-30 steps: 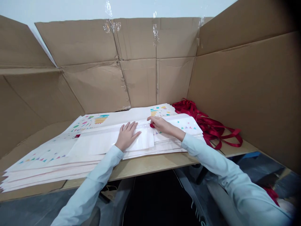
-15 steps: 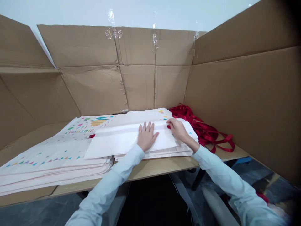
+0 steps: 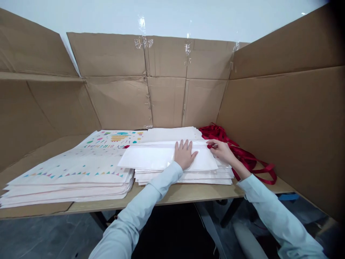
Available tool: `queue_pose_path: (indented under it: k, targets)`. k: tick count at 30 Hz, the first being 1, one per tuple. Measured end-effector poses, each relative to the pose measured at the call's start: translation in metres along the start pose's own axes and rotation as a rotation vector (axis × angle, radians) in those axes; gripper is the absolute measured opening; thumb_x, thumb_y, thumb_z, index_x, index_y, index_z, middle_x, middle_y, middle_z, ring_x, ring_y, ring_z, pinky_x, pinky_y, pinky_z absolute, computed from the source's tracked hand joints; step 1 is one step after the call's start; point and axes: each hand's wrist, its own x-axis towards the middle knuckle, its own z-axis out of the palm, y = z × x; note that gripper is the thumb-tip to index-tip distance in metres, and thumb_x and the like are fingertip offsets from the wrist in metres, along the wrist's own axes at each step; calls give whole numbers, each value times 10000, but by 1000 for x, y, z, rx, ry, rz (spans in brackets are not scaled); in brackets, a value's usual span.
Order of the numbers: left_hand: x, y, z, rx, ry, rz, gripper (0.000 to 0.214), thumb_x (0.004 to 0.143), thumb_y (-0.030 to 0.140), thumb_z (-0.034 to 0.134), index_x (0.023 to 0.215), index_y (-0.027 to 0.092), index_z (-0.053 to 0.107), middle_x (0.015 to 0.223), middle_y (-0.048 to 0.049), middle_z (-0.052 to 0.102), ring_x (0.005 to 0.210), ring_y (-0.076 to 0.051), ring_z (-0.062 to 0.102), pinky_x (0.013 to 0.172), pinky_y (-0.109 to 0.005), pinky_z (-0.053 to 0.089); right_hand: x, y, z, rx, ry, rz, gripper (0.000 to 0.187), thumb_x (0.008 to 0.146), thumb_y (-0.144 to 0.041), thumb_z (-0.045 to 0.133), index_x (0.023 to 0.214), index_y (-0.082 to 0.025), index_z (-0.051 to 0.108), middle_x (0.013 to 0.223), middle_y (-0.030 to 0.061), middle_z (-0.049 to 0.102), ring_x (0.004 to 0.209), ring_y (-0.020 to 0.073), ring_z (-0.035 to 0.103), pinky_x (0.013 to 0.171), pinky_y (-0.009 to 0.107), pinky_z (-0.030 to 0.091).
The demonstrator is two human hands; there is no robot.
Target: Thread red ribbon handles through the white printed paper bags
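Head: left hand [image 3: 185, 156] on sheet [image 3: 153, 158]

The single view looks out from the person's head, facing forward and tipped down over the surface [image 3: 188, 194], whose front edge runs across the lower part of the frame. It sits close enough that the left hand [image 3: 184, 154] and right hand [image 3: 221, 150] fall a little below and right of centre, yet wide enough to take in cardboard walls [image 3: 167, 102] to the left, back and right (the upper right corner darkens to black). Above the back panels it catches a pale wall [image 3: 107, 14], and below the front edge, the grey floor [image 3: 51, 233].
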Motion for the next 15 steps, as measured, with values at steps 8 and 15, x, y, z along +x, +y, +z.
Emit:
queue_pose_path:
  k: [8, 15]
  targets:
    - [10, 5, -15, -206, -85, -71, 542, 947, 438, 364, 1384, 134, 466, 1476, -126, 383, 1398, -322, 269, 1156, -518, 166, -2, 2, 25, -321, 341, -91, 296, 800, -197, 397, 938, -136, 652, 969, 144, 654, 927, 273, 602, 833, 427, 479]
    - [-34, -124, -90, -664, 279, -251, 355, 891, 265, 392, 1152, 164, 609, 1240, -89, 612, 1165, -190, 549, 990, -340, 445, -11, 8, -8, -118, 38, 20, 420, 670, -179, 483, 1048, -186, 665, 1047, 90, 677, 877, 240, 638, 816, 400, 501]
